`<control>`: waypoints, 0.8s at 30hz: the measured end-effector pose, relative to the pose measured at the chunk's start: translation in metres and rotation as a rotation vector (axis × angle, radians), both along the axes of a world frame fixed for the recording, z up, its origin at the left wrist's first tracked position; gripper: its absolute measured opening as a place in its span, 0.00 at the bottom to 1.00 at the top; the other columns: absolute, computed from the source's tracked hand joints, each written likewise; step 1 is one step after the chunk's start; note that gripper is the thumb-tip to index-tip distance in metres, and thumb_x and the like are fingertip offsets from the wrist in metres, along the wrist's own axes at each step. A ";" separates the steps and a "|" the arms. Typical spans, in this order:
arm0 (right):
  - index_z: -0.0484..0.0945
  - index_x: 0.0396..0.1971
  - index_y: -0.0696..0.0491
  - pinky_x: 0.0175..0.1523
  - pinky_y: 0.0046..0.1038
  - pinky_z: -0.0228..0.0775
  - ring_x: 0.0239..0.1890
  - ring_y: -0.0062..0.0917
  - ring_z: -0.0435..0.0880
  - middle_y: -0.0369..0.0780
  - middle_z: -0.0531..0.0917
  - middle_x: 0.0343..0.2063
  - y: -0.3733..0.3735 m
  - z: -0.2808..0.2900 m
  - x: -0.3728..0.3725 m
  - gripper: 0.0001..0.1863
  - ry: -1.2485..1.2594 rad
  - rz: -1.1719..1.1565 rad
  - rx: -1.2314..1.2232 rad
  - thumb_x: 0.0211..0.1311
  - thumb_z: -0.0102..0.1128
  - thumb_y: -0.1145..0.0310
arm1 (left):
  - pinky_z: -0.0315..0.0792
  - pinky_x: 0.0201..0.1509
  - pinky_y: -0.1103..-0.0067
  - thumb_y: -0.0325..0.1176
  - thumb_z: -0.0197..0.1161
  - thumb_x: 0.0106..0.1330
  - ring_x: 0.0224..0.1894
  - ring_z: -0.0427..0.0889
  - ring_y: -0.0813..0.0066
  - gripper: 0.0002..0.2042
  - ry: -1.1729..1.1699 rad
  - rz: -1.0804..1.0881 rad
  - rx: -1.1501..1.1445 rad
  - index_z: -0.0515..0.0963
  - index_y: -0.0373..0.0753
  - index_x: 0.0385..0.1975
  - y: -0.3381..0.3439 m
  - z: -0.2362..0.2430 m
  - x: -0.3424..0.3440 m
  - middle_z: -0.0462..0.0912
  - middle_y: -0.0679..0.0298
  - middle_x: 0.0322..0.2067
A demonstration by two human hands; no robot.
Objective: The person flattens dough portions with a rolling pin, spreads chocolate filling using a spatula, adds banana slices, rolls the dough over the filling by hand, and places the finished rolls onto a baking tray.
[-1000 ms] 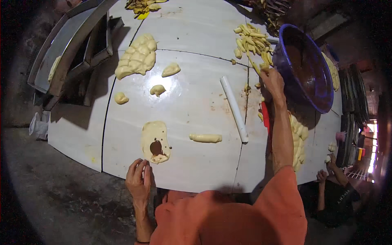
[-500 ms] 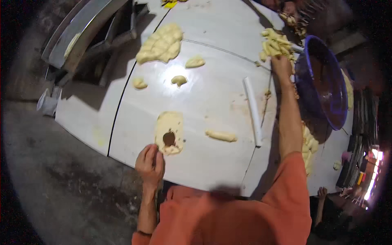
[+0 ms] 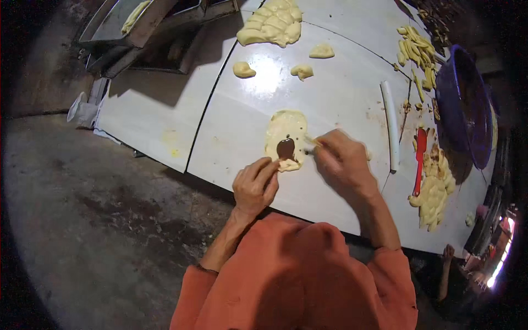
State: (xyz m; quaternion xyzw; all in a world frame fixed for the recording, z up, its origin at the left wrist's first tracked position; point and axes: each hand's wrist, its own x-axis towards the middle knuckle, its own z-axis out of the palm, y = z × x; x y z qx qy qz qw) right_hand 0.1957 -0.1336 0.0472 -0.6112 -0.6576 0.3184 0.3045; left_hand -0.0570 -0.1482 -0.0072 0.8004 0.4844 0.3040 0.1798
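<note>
A flattened oval of pale dough (image 3: 286,122) lies on the table in front of me, with a dark brown blob of spread (image 3: 285,149) and several dark specks on it. My left hand (image 3: 254,187) is at its near-left edge, fingers curled together and pinching the dough's rim. From the right, my right hand (image 3: 345,163) reaches to the dough's other side, closed on a small pale yellow strip that looks like a banana slice (image 3: 312,141). Behind that hand, a rolled piece of dough (image 3: 368,156) is mostly hidden.
Dough lumps (image 3: 322,51) and a scored dough slab (image 3: 272,23) lie farther back. To the right are a white rolling pin (image 3: 390,126), a red spatula (image 3: 421,159), banana slices (image 3: 415,49), more dough (image 3: 432,203) and a purple basin (image 3: 456,104). Metal pans (image 3: 159,33) stand far left.
My right hand has come back from the banana pile to the flattened dough, bringing a slice. My left hand stays at the dough's edge. The whole view has shifted, uncovering the red spatula.
</note>
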 end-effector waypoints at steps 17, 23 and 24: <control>0.85 0.42 0.50 0.35 0.33 0.80 0.34 0.33 0.87 0.38 0.85 0.37 -0.017 -0.035 -0.073 0.09 -0.198 -0.105 0.100 0.64 0.68 0.67 | 0.78 0.35 0.69 0.33 0.74 0.59 0.35 0.86 0.64 0.10 -0.017 -0.476 -0.042 0.85 0.43 0.39 0.061 0.006 -0.030 0.85 0.63 0.37; 0.85 0.41 0.49 0.35 0.32 0.80 0.33 0.31 0.87 0.37 0.84 0.36 -0.034 -0.031 -0.075 0.10 -0.159 -0.201 0.135 0.63 0.69 0.63 | 0.77 0.33 0.71 0.33 0.74 0.58 0.34 0.85 0.65 0.11 0.028 -0.542 0.010 0.86 0.45 0.41 0.069 0.010 -0.031 0.85 0.64 0.37; 0.86 0.41 0.49 0.35 0.32 0.80 0.32 0.30 0.87 0.37 0.84 0.36 -0.039 -0.026 -0.075 0.10 -0.179 -0.196 0.151 0.63 0.69 0.62 | 0.77 0.33 0.71 0.33 0.74 0.58 0.34 0.85 0.65 0.11 0.030 -0.545 0.010 0.86 0.45 0.41 0.070 0.010 -0.031 0.85 0.64 0.37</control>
